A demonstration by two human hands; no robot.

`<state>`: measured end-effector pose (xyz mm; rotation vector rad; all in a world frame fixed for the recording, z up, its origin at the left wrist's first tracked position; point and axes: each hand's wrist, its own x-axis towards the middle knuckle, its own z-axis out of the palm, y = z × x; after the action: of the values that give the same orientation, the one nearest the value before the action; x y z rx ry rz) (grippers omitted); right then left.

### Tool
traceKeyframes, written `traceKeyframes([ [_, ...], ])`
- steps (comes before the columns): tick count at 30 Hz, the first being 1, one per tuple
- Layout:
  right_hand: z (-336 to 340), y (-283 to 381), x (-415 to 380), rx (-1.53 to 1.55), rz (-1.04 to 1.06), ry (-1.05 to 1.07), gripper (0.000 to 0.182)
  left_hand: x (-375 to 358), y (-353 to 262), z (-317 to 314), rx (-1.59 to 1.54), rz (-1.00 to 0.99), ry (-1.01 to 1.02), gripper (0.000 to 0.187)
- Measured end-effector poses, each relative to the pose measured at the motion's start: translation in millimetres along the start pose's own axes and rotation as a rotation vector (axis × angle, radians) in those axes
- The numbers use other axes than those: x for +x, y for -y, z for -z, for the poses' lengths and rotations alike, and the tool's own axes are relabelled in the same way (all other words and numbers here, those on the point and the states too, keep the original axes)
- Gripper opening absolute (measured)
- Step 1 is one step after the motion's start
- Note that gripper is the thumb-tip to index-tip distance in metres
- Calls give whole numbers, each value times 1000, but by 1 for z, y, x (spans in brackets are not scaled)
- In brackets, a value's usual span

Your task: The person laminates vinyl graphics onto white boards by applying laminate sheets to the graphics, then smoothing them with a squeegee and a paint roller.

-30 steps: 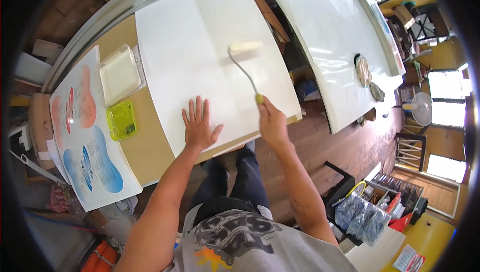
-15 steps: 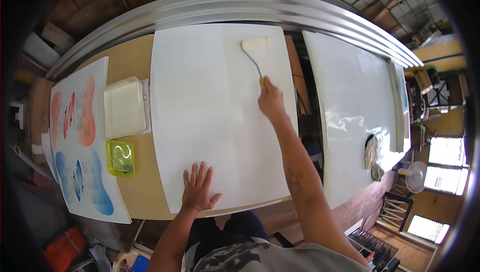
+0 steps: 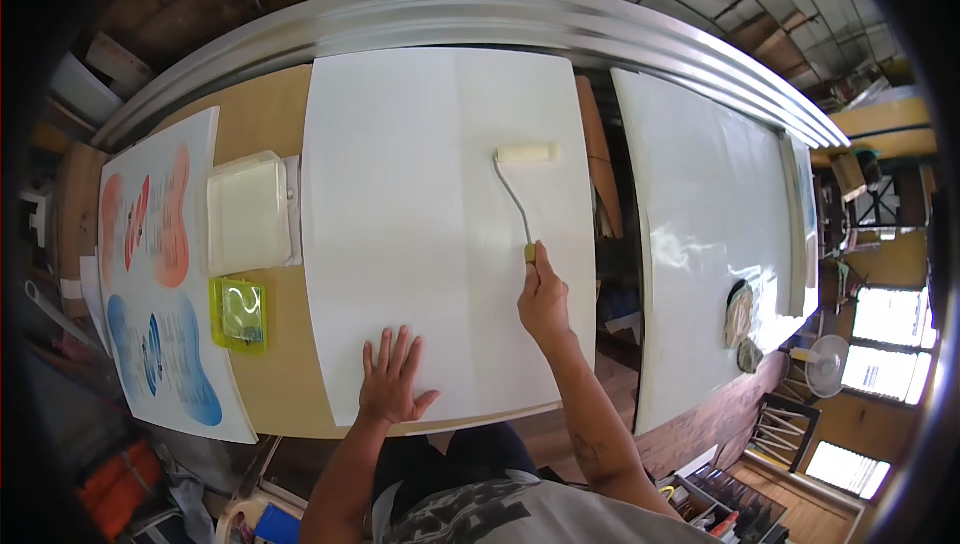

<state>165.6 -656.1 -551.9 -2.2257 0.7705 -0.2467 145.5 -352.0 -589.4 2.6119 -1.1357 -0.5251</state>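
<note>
A large white sheet [image 3: 390,194] lies flat in front of me on a brown board. My right hand [image 3: 545,299] grips the greenish handle of a paint roller [image 3: 527,153]. The pale roller head rests on the sheet's right half, its bent wire frame leading back to my fist. Around it, the right side looks slightly duller than the left, with a straight vertical border between them. Near the sheet's front edge, my left hand [image 3: 393,384] presses down flat with its fingers spread, holding nothing.
Left of the sheet are a white paint tray [image 3: 247,214] and a lime-green tray [image 3: 240,342]. Farther left lies a printed panel [image 3: 160,274] with red and blue shapes. A glossy white sheet [image 3: 690,194] with a crumpled rag [image 3: 739,316] is at right. Metal rails [image 3: 440,19] run behind.
My right hand has drawn the roller toward me, down the right half of the sheet. My left hand stays in nearly the same spot.
</note>
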Motion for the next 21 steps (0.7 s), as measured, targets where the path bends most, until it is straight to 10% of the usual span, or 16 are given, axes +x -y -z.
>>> traceKeyframes([
  [21, -7, 89, 80, -162, 11, 118, 46, 80, 42, 47, 74, 166, -172, 100],
])
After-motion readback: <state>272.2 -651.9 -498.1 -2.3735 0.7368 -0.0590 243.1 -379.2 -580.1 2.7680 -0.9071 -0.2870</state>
